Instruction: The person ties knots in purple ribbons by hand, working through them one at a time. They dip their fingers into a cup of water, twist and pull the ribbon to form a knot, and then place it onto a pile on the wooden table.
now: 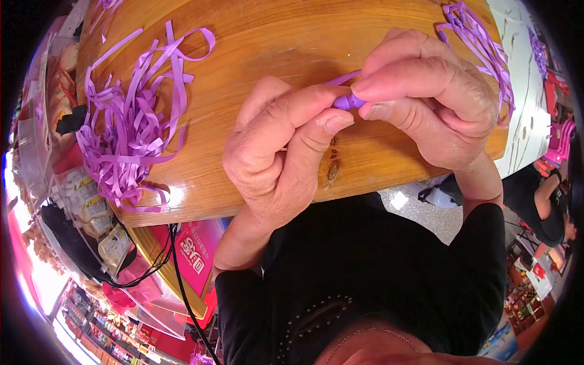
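Note:
Between my two hands, above the wooden table, is a small rolled piece of purple ribbon (345,102). My left hand (283,137) pinches its left end between thumb and forefinger. My right hand (432,100) grips the other end the same way, thumb below and fingers above. A thin tail of ribbon runs out behind the roll, toward my right fingertips. The fingers cover part of the roll, so its full shape is hidden.
On the left of the wooden table (267,42) lies a tangled heap of purple ribbon strips (131,121). Another bunch of ribbon (480,42) lies at the far right. Black cables (173,267) hang below the left edge, beside a pink box (198,243). A person (541,201) is at the right.

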### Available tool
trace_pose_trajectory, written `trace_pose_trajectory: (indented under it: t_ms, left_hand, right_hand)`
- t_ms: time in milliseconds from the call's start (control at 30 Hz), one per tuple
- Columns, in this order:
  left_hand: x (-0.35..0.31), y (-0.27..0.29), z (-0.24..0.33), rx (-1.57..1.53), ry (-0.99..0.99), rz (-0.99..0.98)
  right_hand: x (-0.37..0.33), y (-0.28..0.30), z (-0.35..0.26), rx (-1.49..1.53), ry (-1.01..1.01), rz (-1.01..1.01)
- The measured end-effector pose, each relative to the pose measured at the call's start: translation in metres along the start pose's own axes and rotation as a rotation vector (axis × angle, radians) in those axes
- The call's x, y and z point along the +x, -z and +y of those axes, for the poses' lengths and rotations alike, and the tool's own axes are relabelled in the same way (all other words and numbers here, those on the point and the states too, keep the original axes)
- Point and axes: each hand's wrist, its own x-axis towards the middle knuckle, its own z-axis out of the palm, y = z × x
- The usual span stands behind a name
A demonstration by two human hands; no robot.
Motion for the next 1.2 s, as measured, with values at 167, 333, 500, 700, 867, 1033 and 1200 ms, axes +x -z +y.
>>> trace_pose_trajectory:
  t_ms: [167,333,500,700,867,1033,1200]
  left_hand:
    - [-0.001,-0.002,-0.001,0.045,-0.039,0.006]
    - [-0.003,-0.003,0.002,0.000,-0.027,0.005]
    - [-0.002,0.002,0.001,0.087,-0.111,-0.083]
    - [-0.003,0.006,0.004,0.159,-0.197,-0.145]
    - [-0.002,0.005,0.008,0.048,-0.169,-0.176]
    - [-0.004,0.006,0.006,-0.010,-0.155,-0.174]
    - [-0.008,0.006,0.003,-0.050,-0.130,-0.173]
  right_hand:
    - [-0.002,0.000,0.004,0.022,-0.012,0.004]
    - [-0.001,0.001,0.003,-0.070,0.082,-0.007]
    - [-0.004,0.000,-0.002,-0.124,0.125,-0.001]
    - [-0.010,-0.007,-0.009,-0.079,0.074,0.034]
    - [-0.013,-0.008,-0.010,0.063,0.026,0.034]
    - [-0.015,-0.010,-0.005,0.214,-0.036,-0.031]
    - [-0.019,-0.015,-0.003,0.246,-0.058,-0.023]
